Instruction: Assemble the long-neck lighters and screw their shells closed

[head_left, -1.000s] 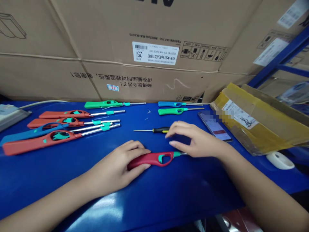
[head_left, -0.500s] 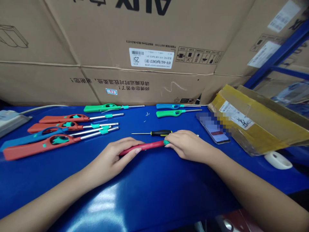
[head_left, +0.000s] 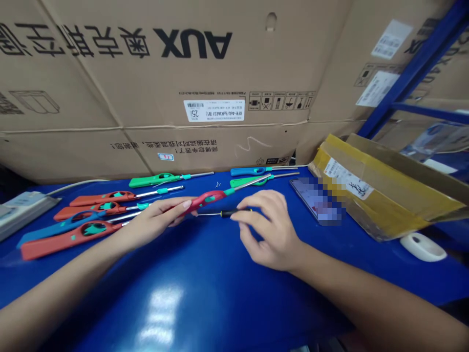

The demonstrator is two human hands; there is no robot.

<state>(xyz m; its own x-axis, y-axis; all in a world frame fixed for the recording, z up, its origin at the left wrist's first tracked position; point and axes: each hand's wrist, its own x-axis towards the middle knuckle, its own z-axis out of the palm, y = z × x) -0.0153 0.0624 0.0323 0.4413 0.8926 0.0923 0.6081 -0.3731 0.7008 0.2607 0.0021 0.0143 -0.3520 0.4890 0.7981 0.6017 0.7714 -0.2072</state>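
My left hand (head_left: 156, 222) grips the handle of a red long-nosed lighter (head_left: 212, 197) with teal trigger, lifted off the blue table (head_left: 198, 293), its metal tube pointing up and right. My right hand (head_left: 269, 230) is beside it, fingers curled and spread, thumb and fingertips close to the black-handled screwdriver (head_left: 223, 213) that lies on the table. Whether the fingers touch the screwdriver I cannot tell.
Several red, blue and green lighters (head_left: 91, 217) lie at the left; a blue one (head_left: 252, 171) and a green one (head_left: 252, 182) lie at the back. A phone (head_left: 315, 198), a taped cardboard box (head_left: 381, 190), a white mouse (head_left: 423, 246) sit at the right. Large cartons (head_left: 183, 83) wall the back.
My left hand has lifted the red lighter off the table and moved it left and back. My right hand let go of its tube end and went to the screwdriver.
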